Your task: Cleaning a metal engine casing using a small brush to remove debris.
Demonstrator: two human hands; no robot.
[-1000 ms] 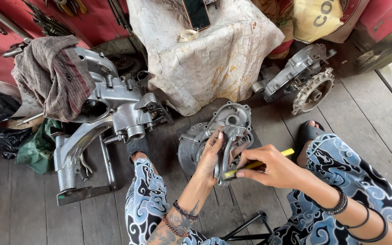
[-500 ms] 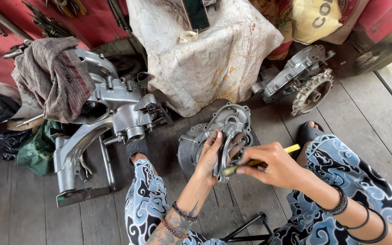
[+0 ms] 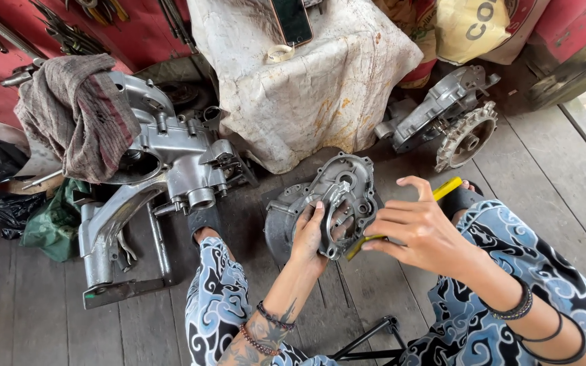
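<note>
- Left hand (image 3: 312, 234): fingers curled around the rim of a thin, flat grey metal gasket plate (image 3: 336, 220) with cut-out openings, holding it upright.
- Right hand (image 3: 420, 227): pinching a slim yellow-handled tool (image 3: 442, 191), its tip meeting the plate's lower edge.
- Plate location: directly in front of a rounded, cast-aluminium engine cover (image 3: 337, 196) standing on the weathered grey plank floor (image 3: 35, 312), between the person's knees.
- Left of it: a larger dull-silver cast engine casing (image 3: 164, 163), draped with a brown woven rag (image 3: 79, 112).
</note>
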